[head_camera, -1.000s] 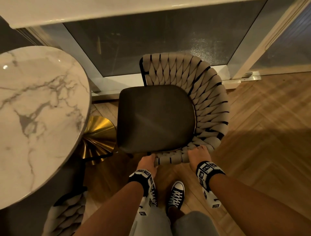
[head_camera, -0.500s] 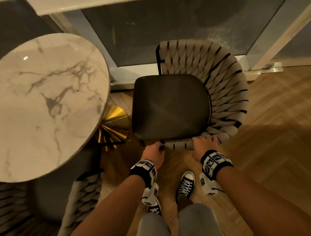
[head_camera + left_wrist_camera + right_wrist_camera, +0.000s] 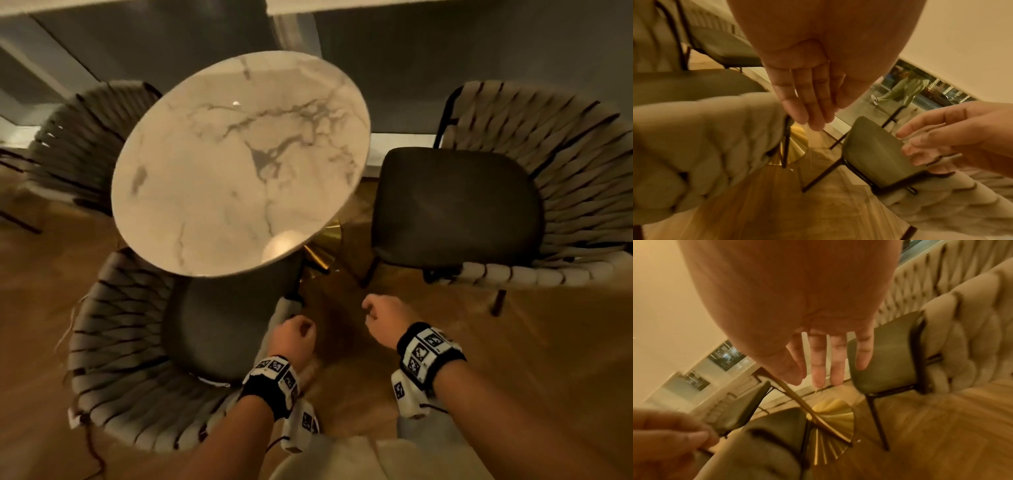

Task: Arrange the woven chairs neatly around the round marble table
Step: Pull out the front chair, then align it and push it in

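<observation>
- Both hands have come off the right-hand chair (image 3: 459,205) since a second ago; they were on its front woven rim, and the view has swung left to take in the whole table.
- Left hand (image 3: 294,337): fingers straight and loose in the left wrist view, holding nothing, just beside the woven arm of the near chair (image 3: 137,359).
- Right hand (image 3: 383,320): fingers spread and relaxed, empty, over the floor between the two chairs.
- Near chair: seat tucked partly under the near edge of the marble worktop (image 3: 239,164). Far-left chair (image 3: 75,144) sits at the worktop's left edge; right-hand chair stands just off its right edge, seat facing in.
- Step in hand, as I judge it: take the near chair next. Grip the woven rim with both hands on opposite sides, move it squarely, and watch its legs against the gold base (image 3: 322,253).
- Room: herringbone wood floor (image 3: 513,342), glass panels behind, warm dim light. Picture is motion-blurred.
</observation>
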